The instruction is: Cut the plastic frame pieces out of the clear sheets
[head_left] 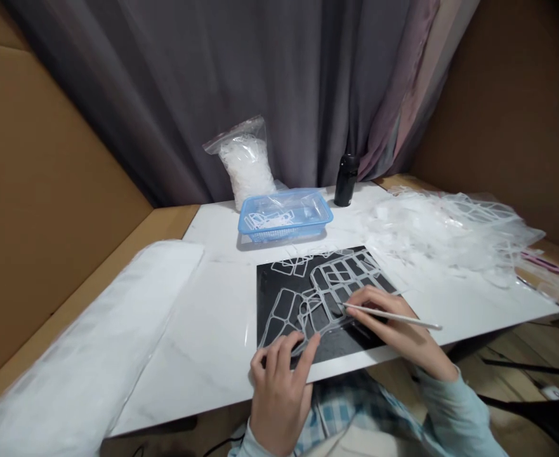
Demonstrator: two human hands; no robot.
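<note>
My right hand (384,320) pinches a thin white pen-like tool (403,316), its tip at a translucent plastic sheet (324,289) with rounded rectangular openings. The sheet lies on a black mat (350,343). Spread over the mat's near-left edge, my left hand (282,374) is open with its fingertips against the lower left part of the sheet. Several loose thin white frames (291,265) rest along the mat's far edge. Whether the tool's tip touches the sheet, I cannot tell.
Behind the mat stands a blue basket (283,235) holding white frames, beside a filled zip bag (248,168) and a black bottle (346,181). A heap of clear plastic sheets (450,228) covers the right side. On the left lies a long white wrapped stack (117,324). Cardboard walls (46,178) flank the table.
</note>
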